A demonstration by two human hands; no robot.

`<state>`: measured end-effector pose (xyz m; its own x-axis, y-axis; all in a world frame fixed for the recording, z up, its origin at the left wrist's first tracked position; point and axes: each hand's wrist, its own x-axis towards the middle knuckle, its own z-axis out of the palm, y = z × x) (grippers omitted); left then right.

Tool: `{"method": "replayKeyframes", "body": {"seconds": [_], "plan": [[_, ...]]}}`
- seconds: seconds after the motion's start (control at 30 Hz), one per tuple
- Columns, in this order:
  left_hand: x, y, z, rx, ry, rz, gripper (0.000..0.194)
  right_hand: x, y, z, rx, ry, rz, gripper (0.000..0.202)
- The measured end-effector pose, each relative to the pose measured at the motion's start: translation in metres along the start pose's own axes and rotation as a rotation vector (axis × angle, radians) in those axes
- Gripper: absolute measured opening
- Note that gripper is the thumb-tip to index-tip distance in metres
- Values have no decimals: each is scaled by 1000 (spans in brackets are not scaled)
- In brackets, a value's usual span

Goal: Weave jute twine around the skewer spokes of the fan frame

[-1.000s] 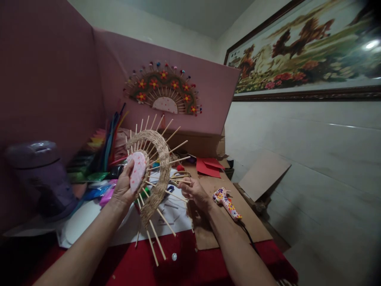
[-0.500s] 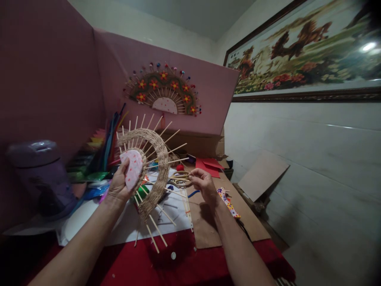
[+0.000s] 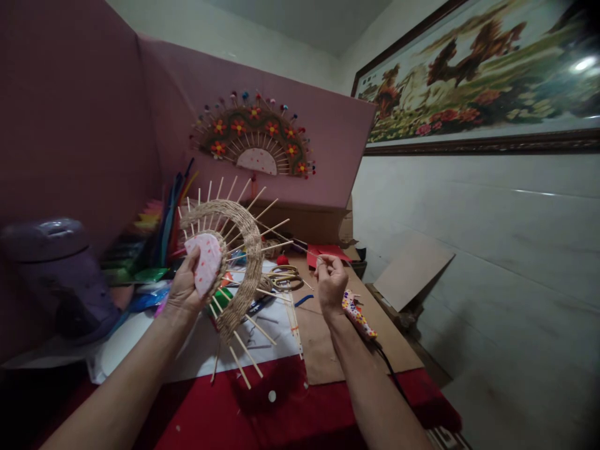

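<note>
My left hand (image 3: 184, 289) grips a half-round fan of woven twine (image 3: 252, 250) with thin wooden sticks radiating from it. The thumb presses on its half-disc covered in white cloth with red spots (image 3: 209, 259). Up and to the right, my right hand (image 3: 330, 282) is closed in a pinch on a strand of twine (image 3: 300, 242), which runs taut to the fan's upper right side. Scissors with gold handles (image 3: 287, 279) lie behind the fan's right-hand sticks. A finished-looking fan with orange flowers and small coloured balls (image 3: 255, 134) hangs on the pink board behind.
A purple flask (image 3: 54, 281) stands at the left, beside packets and coloured strips. A flower-patterned glue gun (image 3: 359, 317) with a black cord lies on the cardboard sheet (image 3: 323, 359). Red paper (image 3: 328, 253) and a bundle of sticks (image 3: 295, 325) lie nearby.
My right hand has moved right and slightly up, away from the scissors, drawing the twine out tight. My left hand holds the fan in nearly the same place. The view has shifted slightly.
</note>
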<state>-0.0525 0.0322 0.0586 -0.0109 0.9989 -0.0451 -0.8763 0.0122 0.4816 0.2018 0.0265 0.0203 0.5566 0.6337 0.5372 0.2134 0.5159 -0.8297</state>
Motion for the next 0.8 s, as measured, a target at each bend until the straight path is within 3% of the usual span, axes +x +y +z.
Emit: {"method": "replayKeyframes", "body": {"seconds": [0.1, 0.23, 0.33, 0.57, 0.7, 0.8], "plan": [[3, 0, -3, -6, -24, 12, 33, 1, 0, 0, 21, -16, 47, 25], [3, 0, -3, -34, -25, -9, 36, 2, -6, -3, 154, 138, 76, 26], [1, 0, -1, -44, 5, -29, 38, 2, -12, -4, 188, 156, 107, 29], [5, 0, -4, -25, -31, -18, 38, 9, -11, -11, 233, 263, 33, 29], [5, 2, -5, -22, -32, 4, 39, 14, -6, -13, 274, 243, 144, 26], [5, 1, -5, -23, -26, -6, 38, 13, 0, -8, 195, 83, 245, 29]]}}
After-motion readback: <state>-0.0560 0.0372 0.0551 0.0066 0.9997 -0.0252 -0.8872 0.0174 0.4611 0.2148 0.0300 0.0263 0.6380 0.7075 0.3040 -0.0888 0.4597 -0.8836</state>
